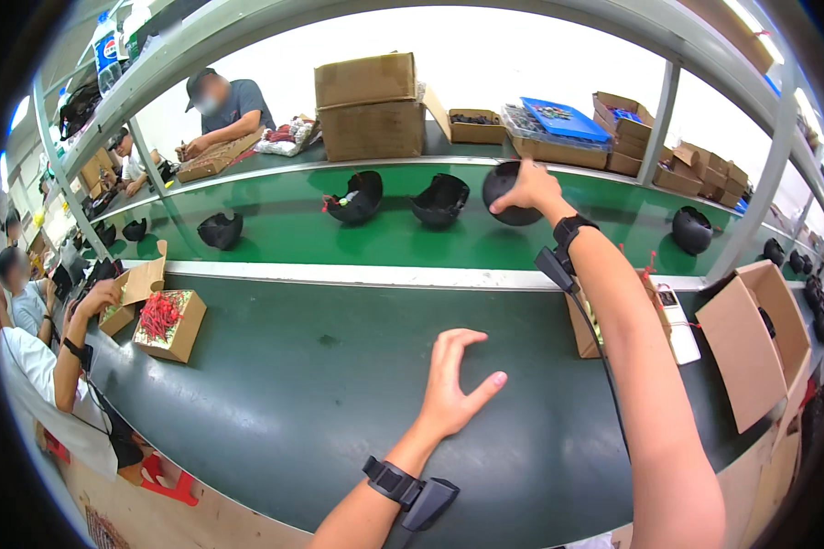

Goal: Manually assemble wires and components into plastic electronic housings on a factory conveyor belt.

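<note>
My right hand (pixel 533 189) reaches far over the green belt, its thumb and fingers closed on the rim of a black bowl-shaped shell (pixel 513 209). To the left of it on the belt sit another black shell (pixel 439 203) and a shell with red and white bits inside (pixel 357 199). My left hand (pixel 453 389) is held over the dark green tabletop (pixel 293 412). Its fingers are curved with the thumb apart, and nothing is in it. A black strap with a small device is around each of my wrists.
Further shells lie along the belt (pixel 284 229). A box of red-tipped wires (pixel 169 325) stands at left near a co-worker's arm (pixel 69 366). At right are a white device (pixel 682 339) and an open carton (pixel 755 348). Metal shelf posts (pixel 661 123) frame the belt; cartons (pixel 371 110) stand behind.
</note>
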A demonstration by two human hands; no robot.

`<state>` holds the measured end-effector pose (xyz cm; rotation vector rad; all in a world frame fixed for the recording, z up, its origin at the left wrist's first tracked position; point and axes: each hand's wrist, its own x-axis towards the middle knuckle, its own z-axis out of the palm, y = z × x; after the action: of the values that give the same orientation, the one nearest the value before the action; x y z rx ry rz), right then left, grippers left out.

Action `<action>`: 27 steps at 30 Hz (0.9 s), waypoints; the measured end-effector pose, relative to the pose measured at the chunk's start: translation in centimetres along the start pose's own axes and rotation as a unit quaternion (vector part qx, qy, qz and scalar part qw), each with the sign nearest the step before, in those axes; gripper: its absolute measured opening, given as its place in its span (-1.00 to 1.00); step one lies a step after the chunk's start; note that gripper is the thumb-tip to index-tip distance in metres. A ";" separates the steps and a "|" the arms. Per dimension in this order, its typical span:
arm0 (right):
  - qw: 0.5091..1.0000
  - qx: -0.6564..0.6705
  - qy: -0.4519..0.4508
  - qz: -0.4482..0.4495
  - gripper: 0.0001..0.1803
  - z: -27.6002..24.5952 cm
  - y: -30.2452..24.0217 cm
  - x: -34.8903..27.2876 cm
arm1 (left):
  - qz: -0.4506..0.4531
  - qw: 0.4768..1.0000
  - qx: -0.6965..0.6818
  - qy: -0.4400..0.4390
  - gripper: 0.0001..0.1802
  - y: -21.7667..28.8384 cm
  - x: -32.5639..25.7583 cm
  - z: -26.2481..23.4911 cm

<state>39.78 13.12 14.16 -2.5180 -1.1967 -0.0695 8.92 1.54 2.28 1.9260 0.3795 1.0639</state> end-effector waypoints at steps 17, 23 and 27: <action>0.942 0.106 -0.009 -0.320 -0.56 2.2 -13.8 -2.4 | -0.042 0.997 -0.060 0.020 -0.76 0.2 -0.2 -0.2; 0.988 -0.136 -0.060 -0.043 -0.41 8.1 -17.7 1.4 | -0.025 0.998 -0.061 0.009 -0.77 -0.1 -0.2 0.6; 0.964 -0.257 0.016 -0.057 -0.36 9.7 -17.8 1.4 | -0.040 0.998 -0.045 0.016 -0.78 -0.3 -0.5 0.1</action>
<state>26.13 27.70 10.56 -2.8566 -1.4622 -0.5110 8.75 1.40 1.75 1.8019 0.4161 1.0431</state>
